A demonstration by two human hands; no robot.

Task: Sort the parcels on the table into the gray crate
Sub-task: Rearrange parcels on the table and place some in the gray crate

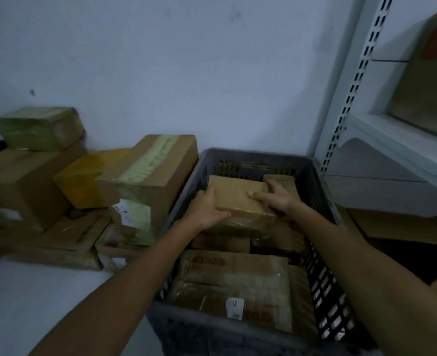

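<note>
Gray crate (199, 337), near end: flat taped parcel (233, 278) lying label-up. Far end: brown box (238, 199) gripped by left hand (207, 209) and right hand (276, 199), fingers curled round opposite edges, likely to set it level in the gap. Remaining parcels (145, 181) stacked on table (32, 299) beside crate.
</note>
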